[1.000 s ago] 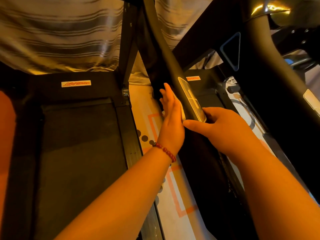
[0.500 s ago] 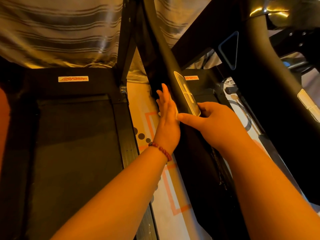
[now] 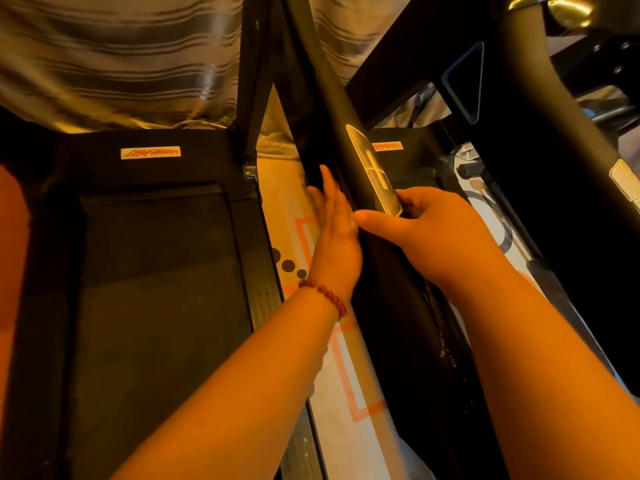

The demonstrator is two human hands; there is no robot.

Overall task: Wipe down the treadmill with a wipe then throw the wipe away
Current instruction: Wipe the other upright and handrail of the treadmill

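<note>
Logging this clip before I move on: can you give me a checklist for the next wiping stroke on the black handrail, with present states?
1. Wipe visible: cannot tell; neither hand shows one.
2. Left hand flat, fingers straight, at the left side of the black treadmill handrail: ok.
3. Right hand grips the handrail below the silver oval sensor plate: ok.
4. Sensor plate uncovered for wiping: ok.
5. Bin in view for disposal: not ok.

fingers of right hand (image 3: 437,234) hidden behind handrail (image 3: 334,109), label (image 3: 150,153) lettering blurred
</note>
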